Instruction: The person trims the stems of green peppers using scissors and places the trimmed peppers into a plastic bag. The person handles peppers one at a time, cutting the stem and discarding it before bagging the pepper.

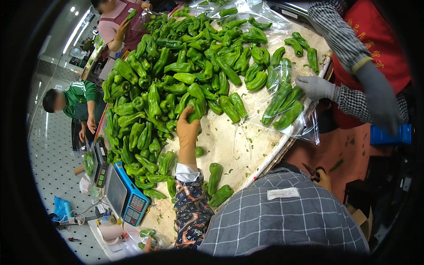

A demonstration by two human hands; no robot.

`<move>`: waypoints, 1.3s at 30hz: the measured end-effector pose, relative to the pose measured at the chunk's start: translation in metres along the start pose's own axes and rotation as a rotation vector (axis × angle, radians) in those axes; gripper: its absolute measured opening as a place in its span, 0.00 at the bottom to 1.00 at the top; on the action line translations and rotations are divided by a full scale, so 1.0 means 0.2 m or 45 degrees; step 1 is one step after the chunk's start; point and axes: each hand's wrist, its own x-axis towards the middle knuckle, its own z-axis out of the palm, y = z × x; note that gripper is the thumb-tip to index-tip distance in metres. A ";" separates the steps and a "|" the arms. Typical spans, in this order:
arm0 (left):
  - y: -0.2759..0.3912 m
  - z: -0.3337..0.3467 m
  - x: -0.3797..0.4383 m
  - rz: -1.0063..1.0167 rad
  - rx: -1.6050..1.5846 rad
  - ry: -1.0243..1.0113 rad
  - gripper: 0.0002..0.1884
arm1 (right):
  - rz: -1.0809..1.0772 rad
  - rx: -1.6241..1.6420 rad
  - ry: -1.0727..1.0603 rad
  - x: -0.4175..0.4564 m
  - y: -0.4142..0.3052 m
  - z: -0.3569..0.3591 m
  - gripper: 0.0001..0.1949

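Note:
My left hand (188, 137), in a tan glove, reaches into a large heap of long green peppers (152, 99) on the table. Its thumb and fingers are closed around a green pepper (197, 107) at the heap's near edge. Low at my right side, partly hidden by my checked apron (281, 215), my right hand (324, 181) grips a pair of scissors (310, 170) with dark blades pointing away. Two green peppers (216, 177) lie between my left sleeve and the apron.
At the right, a co-worker's grey-gloved hand (316, 88) is at a clear plastic bag (281, 102) with peppers. A blue digital scale (134, 202) stands at the left edge near a tape roll (111, 230). Another person's hand (148, 245) touches bagged peppers at the bottom.

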 end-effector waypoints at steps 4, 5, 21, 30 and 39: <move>0.15 0.21 0.17 0.706 0.644 0.105 0.24 | -0.050 -0.070 0.113 0.00 -0.07 -0.09 0.11; 0.20 0.27 0.23 0.698 0.517 0.035 0.25 | -0.037 -0.054 0.107 0.00 -0.06 -0.10 0.11; 0.28 0.48 0.39 0.993 0.745 0.099 0.19 | 0.093 0.089 0.264 0.05 -0.14 -0.05 0.10; 0.16 0.69 0.63 0.919 1.460 -0.115 0.27 | -0.166 -0.078 0.358 0.09 -0.15 -0.17 0.10; 0.31 0.65 0.49 0.866 1.499 -0.441 0.14 | -0.038 0.079 0.373 0.09 -0.18 -0.10 0.08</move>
